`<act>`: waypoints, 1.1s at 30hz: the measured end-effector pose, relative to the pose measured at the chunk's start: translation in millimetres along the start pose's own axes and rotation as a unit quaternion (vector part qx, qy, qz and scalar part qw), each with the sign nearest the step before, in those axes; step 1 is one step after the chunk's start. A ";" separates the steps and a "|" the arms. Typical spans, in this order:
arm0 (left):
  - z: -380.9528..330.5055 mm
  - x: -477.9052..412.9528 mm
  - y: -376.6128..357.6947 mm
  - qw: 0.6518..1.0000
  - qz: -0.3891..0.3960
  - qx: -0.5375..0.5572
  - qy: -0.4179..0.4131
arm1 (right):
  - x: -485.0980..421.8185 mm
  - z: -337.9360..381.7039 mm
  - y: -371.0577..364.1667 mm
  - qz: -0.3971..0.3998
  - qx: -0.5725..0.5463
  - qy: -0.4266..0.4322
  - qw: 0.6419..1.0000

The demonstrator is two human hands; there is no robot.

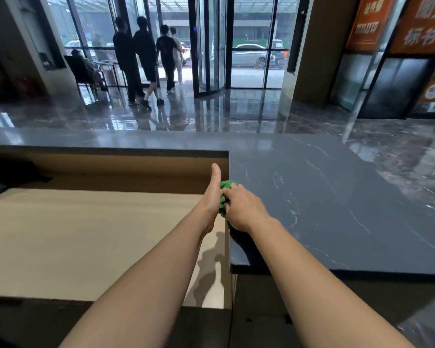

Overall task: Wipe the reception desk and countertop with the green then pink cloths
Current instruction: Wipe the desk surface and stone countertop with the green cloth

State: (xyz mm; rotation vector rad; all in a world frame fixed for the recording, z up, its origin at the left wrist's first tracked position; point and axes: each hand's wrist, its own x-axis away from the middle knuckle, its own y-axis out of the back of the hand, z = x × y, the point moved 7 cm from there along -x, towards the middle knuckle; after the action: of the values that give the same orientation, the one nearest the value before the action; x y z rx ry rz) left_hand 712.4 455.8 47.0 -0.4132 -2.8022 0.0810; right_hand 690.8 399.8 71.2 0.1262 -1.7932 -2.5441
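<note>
While right hand [241, 208] grips green cloth [226, 186] lengthwise along countertop [324, 197] edge, left hand [213, 189] flat.

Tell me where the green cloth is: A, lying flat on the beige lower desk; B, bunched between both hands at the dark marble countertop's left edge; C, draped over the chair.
B: the right hand grips the green cloth beside the left hand at the countertop edge.

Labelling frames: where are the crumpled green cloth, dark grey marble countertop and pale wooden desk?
crumpled green cloth [227, 185]: head view, upper fold
dark grey marble countertop [337, 197]: head view, bare middle
pale wooden desk [86, 234]: head view, bare top
</note>
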 end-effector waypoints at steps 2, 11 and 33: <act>6.7 19.0 -2.0 1.000 -0.002 -0.008 0.001 | 19.6 3.1 -0.3 0.000 0.001 0.006 1.000; 27.2 91.6 -10.3 0.997 -0.010 -0.073 -0.024 | 89.5 14.7 -3.1 -0.011 -0.015 0.021 1.000; 11.9 124.1 1.0 0.782 -0.043 -0.600 -0.162 | 138.9 -1.1 -0.7 0.018 -0.012 0.080 0.997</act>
State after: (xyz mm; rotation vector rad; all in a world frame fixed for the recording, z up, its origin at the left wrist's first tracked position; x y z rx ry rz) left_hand 595.9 492.7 71.8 -0.5386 -2.7739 -1.8704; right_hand 552.5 389.5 63.2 0.2855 -1.6907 -2.4516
